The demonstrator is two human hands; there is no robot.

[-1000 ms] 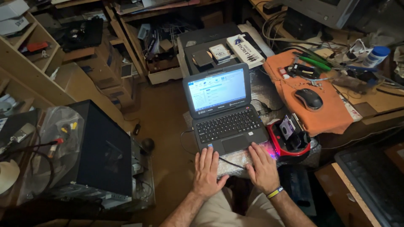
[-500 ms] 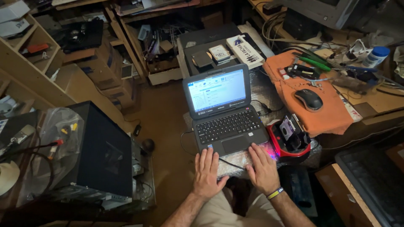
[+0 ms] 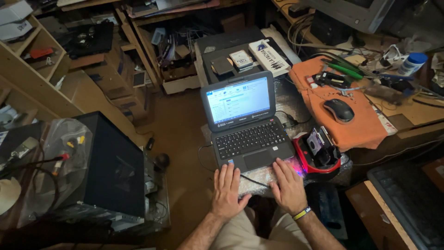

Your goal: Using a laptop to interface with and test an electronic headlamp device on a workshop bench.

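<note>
Where the two hands are laid flat on the bubble wrap [image 3: 259, 178], the small dark laptop [image 3: 247, 122] is found directly ahead of them, just beyond the fingertips, with its lid raised and the lit screen tilted back toward the head camera. The left hand [image 3: 227, 190] is spread open, palm down, its fingers reaching to the near left corner of the laptop base; the right hand [image 3: 287, 185] is likewise open and flat, its fingers set against the near right edge beside the touchpad. Nothing is gripped by either. The long axis of the laptop is seen to run left to right across the person's front, turned slightly, so both hands are about equally near. A thin black cable [image 3: 252, 180] is passed between the hands. A red and black dock [image 3: 320, 155] is set just beside the right hand, and a black mouse [image 3: 339, 110] lies farther off on an orange cloth [image 3: 365, 132] on the bench.
</note>
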